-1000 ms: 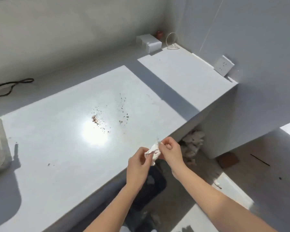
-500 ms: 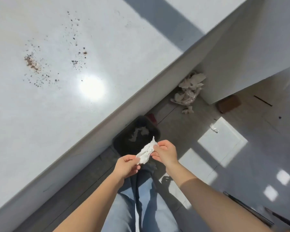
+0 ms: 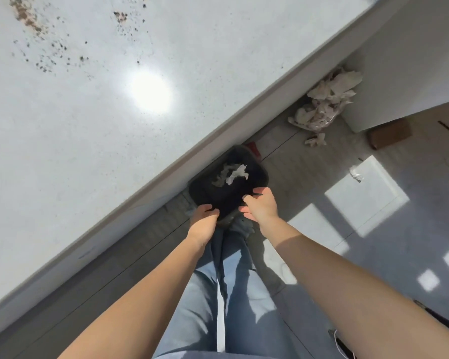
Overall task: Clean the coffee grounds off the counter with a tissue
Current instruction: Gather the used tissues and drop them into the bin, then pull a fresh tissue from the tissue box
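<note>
While our left hand (image 3: 205, 216) and right hand (image 3: 261, 206) hover loosely curled and empty over the black bin (image 3: 207, 193), a crumpled tissue (image 3: 236, 173) shows inside it. Coffee grounds (image 3: 26, 14) dot the far-left counter (image 3: 88, 151). A tissue seems light, soft and easily torn, so we pinch it bunched.

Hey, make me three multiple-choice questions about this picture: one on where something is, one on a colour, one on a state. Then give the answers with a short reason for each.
1. Where is the crumpled white tissue? A on a shelf; B in the bin; C on a chair.
2. What colour is the bin? A black; B red; C green.
3. The coffee grounds are: A bagged; B swept into a cup; C scattered on the counter.
Answers: B, it shows within the bin's rim; A, its walls are black; C, brown specks dot the pale top.
</note>
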`<state>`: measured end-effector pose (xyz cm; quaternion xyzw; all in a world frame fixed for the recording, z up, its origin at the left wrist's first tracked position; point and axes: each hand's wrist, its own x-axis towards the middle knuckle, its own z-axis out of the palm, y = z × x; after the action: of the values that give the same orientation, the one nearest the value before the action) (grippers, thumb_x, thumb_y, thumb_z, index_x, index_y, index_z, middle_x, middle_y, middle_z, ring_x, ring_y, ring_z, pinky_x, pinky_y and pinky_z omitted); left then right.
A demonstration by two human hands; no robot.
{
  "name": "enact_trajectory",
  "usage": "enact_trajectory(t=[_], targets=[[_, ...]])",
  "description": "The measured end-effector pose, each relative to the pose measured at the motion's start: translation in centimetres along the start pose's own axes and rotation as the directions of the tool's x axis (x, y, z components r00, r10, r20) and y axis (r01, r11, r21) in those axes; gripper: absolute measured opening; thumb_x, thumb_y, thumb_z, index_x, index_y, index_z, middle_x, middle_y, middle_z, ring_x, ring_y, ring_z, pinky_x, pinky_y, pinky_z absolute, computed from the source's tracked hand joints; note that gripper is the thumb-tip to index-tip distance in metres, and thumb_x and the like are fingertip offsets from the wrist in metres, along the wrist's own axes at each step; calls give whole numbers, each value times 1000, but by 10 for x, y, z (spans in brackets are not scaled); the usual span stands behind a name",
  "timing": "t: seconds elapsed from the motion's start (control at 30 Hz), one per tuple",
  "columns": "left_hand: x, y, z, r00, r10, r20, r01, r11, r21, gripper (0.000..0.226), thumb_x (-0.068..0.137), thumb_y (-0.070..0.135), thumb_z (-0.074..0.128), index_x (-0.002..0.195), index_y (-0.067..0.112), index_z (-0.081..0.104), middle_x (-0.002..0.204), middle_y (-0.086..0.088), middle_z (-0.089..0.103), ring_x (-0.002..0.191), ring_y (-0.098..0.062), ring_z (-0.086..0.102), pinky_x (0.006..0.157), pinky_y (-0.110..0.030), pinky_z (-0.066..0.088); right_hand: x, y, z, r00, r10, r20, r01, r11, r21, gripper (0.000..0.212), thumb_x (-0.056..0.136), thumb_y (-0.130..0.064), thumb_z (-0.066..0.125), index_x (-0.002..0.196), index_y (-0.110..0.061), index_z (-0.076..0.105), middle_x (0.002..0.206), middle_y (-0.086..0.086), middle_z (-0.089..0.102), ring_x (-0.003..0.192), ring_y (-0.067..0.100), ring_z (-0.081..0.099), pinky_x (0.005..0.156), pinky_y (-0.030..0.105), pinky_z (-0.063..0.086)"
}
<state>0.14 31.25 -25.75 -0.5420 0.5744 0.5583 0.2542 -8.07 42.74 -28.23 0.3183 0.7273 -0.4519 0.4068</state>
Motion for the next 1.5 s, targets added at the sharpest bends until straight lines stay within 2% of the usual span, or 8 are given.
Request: enact_trajectory(t=[0.17,0.37,0.5,0.7,0.97,1.17,1.33,1.5], targets=[[-9,17,-9,994,97,46,-100,993,67,47,96,26,48,141,22,35,145,-7,44,129,-25,45,101,-29,35,-9,-7,9,992,-114,-49,105,982,-157,24,88,-21,58,111,-21,49,113,5,60,104,25,60,96,44,49],[-31,67,-27,989,120,89,-129,987,99,53,99,35,39,147,19,23,155,-5,27,140,-25,31,111,-34,26,-45,-35,-2,904,-423,-68,395,885,-246,28,91,-18,53,119,-18,49,125,1,48,104,17,51,88,36,47],[-77,95,-46,944,202,259,-262,939,221,60,97,44,38,149,22,20,157,1,23,142,-20,26,114,-31,21,-81,-63,-29,756,-649,-80,611,745,-266,37,93,-16,51,129,-21,46,134,-6,43,108,7,46,87,24,36],[-159,150,-84,825,429,368,-530,812,244,59,98,40,40,150,22,19,158,4,20,143,-12,22,113,-24,16,-148,-128,-66,454,-889,-53,808,436,-396,46,91,-9,52,135,-20,43,146,-3,40,134,16,37,114,47,28],[-280,213,-173,484,864,136,-838,414,356,66,96,43,43,150,29,8,160,10,2,146,-6,-1,117,-26,2,-280,-240,-22,81,-991,105,880,22,-475,58,96,-21,47,150,-24,24,161,-5,14,149,14,5,120,40,4],[-340,205,-307,107,991,-82,-668,133,732,74,93,47,42,151,30,-1,159,9,-11,145,-11,-16,116,-38,-8,-402,-275,70,-151,-977,150,907,-197,-371,60,95,-29,47,150,-28,22,161,-6,12,149,14,2,119,37,6],[-374,144,-468,-90,976,-198,-437,140,889,82,89,52,45,149,32,-6,158,8,-20,142,-12,-25,115,-43,-12,-516,-270,205,-277,-938,208,923,-320,-213,62,89,-38,42,149,-30,26,161,-6,13,149,14,4,120,46,9],[-389,96,-583,-81,943,-323,-389,269,881,82,89,52,47,150,30,-4,157,8,-19,143,-12,-23,115,-45,-12,-587,-259,312,-378,-888,260,912,-405,-58,60,90,-35,46,147,-23,32,159,1,21,148,20,13,118,47,13]])
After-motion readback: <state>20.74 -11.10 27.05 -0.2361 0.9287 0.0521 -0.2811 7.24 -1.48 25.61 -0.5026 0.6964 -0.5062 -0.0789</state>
